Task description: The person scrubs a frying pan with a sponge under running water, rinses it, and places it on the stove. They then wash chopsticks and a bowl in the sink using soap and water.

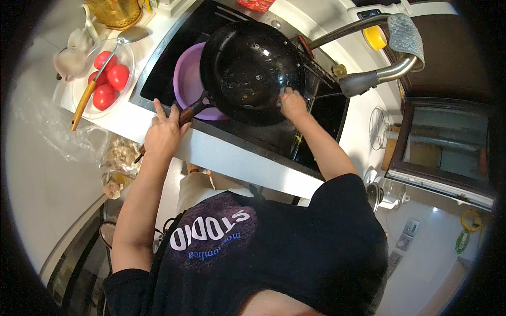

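I find the pan (pixel 247 73) over the black hob (pixel 163 58), its hollow facing up toward my camera. Its brown handle (pixel 191 111) starts at lower left, slanting in from beyond the front edge of the desk (pixel 126 118). The bowl comes next, its left part overlapping a purple basin (pixel 182 79); whether it rests on that, I cannot tell. Inside, it is round, black and wet-looking, with bright glints and a few brownish specks low in the hollow.

My left hand (pixel 163 131) lies on the handle, back upward, near a plate (pixel 124 53) of red tomatoes (pixel 120 77). It holds the handle between thumb and forefinger, with fingers stretched forward; how tightly, I cannot tell. The left forearm (pixel 134 210) rises almost upright from below, leaning slightly right.

The right hand (pixel 292 105) is bunched narrow against the pan's lower right interior, knuckles bent. I cannot tell whether it grips anything. Its forearm (pixel 327 142) slants up and leftward from the black sleeve.
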`<state>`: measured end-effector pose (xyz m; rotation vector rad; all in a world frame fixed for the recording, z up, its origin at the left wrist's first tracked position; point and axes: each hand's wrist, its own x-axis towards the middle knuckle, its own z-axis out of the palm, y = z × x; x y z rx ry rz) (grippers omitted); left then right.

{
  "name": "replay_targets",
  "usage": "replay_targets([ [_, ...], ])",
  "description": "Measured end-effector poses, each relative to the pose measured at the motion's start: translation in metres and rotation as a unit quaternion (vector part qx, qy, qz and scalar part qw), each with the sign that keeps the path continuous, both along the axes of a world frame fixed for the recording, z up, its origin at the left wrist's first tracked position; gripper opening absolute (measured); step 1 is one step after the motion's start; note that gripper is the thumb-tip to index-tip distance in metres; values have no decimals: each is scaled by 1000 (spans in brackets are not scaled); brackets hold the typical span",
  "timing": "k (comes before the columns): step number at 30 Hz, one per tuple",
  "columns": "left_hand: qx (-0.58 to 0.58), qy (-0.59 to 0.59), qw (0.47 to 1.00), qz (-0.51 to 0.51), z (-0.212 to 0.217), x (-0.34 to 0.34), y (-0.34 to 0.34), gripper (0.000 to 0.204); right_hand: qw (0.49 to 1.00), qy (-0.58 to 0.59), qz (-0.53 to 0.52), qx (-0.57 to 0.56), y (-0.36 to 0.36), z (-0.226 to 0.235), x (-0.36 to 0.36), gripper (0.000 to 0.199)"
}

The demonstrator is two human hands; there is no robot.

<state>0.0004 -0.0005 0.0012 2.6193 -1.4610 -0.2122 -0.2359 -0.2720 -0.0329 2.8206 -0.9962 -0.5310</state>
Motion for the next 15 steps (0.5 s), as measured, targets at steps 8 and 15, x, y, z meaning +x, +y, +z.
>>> replay_targets([
  [8, 10, 17, 1000, -7, -2, 1, 1, 56, 907, -199, -159, 337, 90, 11, 76, 23],
  [15, 17, 25, 1000, -3, -4, 3, 5, 54, 856, -352, -150, 349, 108, -7, 134, 30],
])
